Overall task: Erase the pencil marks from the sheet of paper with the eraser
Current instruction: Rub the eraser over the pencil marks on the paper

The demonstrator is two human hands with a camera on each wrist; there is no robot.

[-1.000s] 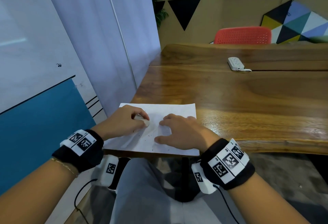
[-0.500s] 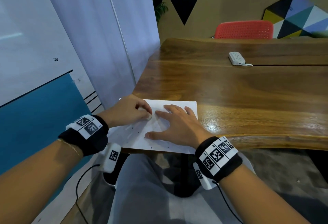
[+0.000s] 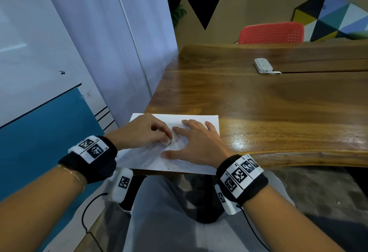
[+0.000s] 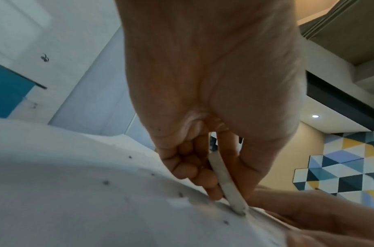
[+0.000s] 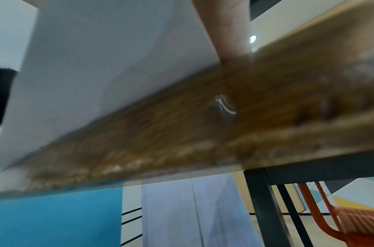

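Observation:
A white sheet of paper (image 3: pixel 143 157) lies at the near left corner of the wooden table (image 3: pixel 278 108), dotted with dark eraser crumbs. My left hand (image 3: pixel 143 132) pinches a white eraser (image 3: pixel 168 142) between thumb and curled fingers, its tip pressed on the sheet. In the left wrist view the eraser (image 4: pixel 226 182) stands slanted, its grey end on the paper (image 4: pixel 76 192). My right hand (image 3: pixel 195 142) lies flat on the sheet beside the eraser, fingers spread. The right wrist view shows the paper (image 5: pixel 97 66), one finger and the blurred table edge (image 5: pixel 202 133).
A white power strip (image 3: pixel 263 65) lies farther back on the table. A red chair (image 3: pixel 271 32) stands behind the table. A white and blue wall panel (image 3: pixel 49 72) runs close along the left. My legs are under the table's near edge.
The left hand has slid the eraser back toward me on the sheet after pushing it away. The right hand stays flat on the paper. The head view has shifted slightly.

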